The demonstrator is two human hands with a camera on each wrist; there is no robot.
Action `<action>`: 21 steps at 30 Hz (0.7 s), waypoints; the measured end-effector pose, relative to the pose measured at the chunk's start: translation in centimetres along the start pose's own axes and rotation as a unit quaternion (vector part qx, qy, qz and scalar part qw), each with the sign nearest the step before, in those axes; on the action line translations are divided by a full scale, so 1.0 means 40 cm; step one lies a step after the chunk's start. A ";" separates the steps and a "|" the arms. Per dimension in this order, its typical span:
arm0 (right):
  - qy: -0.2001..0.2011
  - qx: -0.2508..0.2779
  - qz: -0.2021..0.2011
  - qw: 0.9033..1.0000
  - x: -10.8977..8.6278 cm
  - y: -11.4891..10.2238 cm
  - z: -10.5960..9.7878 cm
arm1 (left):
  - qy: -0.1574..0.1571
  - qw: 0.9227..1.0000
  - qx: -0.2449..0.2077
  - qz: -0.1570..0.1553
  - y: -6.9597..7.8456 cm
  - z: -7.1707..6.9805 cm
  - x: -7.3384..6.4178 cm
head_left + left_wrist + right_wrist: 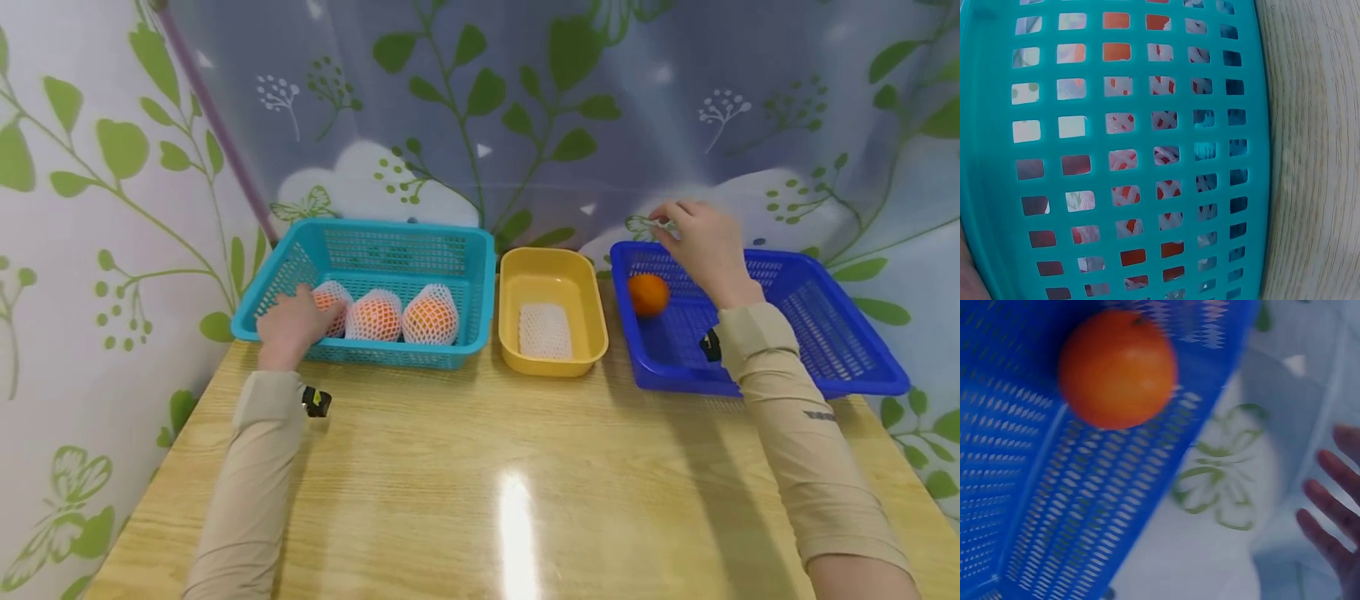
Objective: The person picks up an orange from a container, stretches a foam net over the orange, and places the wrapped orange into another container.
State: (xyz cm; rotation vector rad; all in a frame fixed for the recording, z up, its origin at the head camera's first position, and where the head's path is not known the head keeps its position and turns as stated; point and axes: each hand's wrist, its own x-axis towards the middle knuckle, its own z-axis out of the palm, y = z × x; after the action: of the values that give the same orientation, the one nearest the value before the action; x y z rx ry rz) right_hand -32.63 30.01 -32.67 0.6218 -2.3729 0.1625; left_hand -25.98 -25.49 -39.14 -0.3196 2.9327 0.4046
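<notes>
My left hand (292, 323) reaches into the teal basket (408, 358) and grips the leftmost orange in a white foam net (333, 293), its thumb across the near side. Much of that fruit is hidden under the hand. Two more netted oranges, a middle one (375, 317) and a right one (431, 317), sit beside it. In the left wrist view the basket wall (1094, 141) screens the fruit. Above the far rim of the blue basket (678, 377) my right hand (705, 246) hangs empty, fingers apart in the right wrist view. A bare orange (1117, 370) lies inside that basket.
Between the two baskets stands a yellow tray (551, 367) with flat white foam netting (545, 332) in it. A patterned curtain (525, 125) rises right behind the containers. The wooden table (420, 492) extends toward me.
</notes>
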 end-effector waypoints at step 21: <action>-0.426 0.132 0.133 0.885 -0.064 0.064 0.114 | 0.018 1.000 -0.004 -0.001 0.001 0.004 0.002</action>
State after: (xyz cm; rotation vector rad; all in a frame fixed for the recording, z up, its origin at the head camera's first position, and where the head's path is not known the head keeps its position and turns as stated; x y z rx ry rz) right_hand -34.79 32.02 -37.67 0.5501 -3.3350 0.4048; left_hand -26.05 -25.40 -39.30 -0.3336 2.9661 0.4139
